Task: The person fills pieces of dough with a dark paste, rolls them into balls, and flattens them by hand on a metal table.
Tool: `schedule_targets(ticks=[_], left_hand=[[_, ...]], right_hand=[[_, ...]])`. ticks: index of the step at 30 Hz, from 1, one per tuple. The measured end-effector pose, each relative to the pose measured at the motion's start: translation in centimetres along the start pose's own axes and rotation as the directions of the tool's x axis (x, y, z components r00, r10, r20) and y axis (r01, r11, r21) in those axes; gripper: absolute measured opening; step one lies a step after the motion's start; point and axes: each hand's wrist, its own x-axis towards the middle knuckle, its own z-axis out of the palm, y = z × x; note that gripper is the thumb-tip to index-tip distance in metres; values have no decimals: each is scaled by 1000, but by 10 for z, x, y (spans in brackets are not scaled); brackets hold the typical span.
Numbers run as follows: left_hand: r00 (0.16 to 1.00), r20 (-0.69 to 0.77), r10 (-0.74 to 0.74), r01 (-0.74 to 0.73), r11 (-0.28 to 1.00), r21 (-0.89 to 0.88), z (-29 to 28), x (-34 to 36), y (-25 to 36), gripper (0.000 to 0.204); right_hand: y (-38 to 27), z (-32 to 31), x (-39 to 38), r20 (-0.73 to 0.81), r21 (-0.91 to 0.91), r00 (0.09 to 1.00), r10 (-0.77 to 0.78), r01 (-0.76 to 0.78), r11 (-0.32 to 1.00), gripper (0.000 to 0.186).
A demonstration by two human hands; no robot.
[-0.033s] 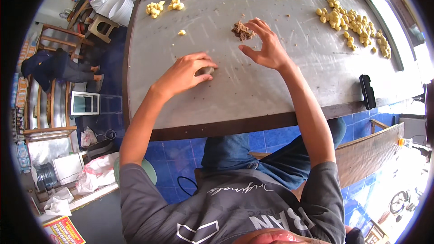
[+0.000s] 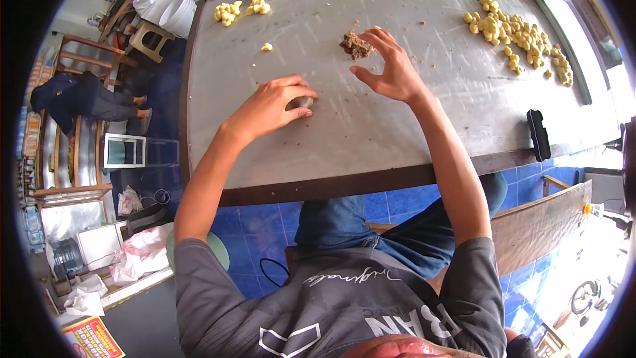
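Note:
My left hand [image 2: 277, 105] rests low over the grey metal tabletop [image 2: 344, 146], its fingers curled round toward the thumb. Between them shows a small rounded grey patch, too unclear to name. Further right and a little farther off, my right hand [image 2: 392, 69] is open, thumb and fingers well apart. Its fingertips reach to the right side of a crumbly brown clump [image 2: 356, 45], partly over it; whether they touch it I cannot tell. One small pale-yellow dough ball [image 2: 267, 47] lies beyond my left hand.
Yellow dough balls lie in clusters at the far left [image 2: 258, 6] and at the right [image 2: 510, 30]. A black case-like object [image 2: 538, 135] sits on the right front edge. Past the left edge are a stool [image 2: 150, 41] and a person [image 2: 86, 101] bending by wooden racks.

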Motion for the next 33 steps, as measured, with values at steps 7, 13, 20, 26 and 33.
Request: schedule_targets(ticks=[7, 13, 20, 26, 33], left_hand=[[997, 76, 21, -18, 999, -32, -6, -6, -6, 50], [998, 58, 10, -11, 1000, 13, -3, -6, -10, 49], [983, -134, 124, -128, 991, -24, 2, -9, -12, 45], [992, -88, -91, 83, 993, -85, -2, -10, -5, 49], [980, -131, 153, -155, 988, -3, 1, -12, -18, 46]], right_hand=[[-6, -2, 1, 34, 34, 998, 49, -51, 998, 57], [-2, 0, 0, 27, 26, 999, 45, -46, 999, 55], [-2, -1, 1, 24, 31, 1000, 9, -10, 999, 54], [-4, -1, 1, -10, 30, 999, -33, 34, 999, 53], [-5, 1, 2, -8, 30, 998, -55, 55, 998, 53]])
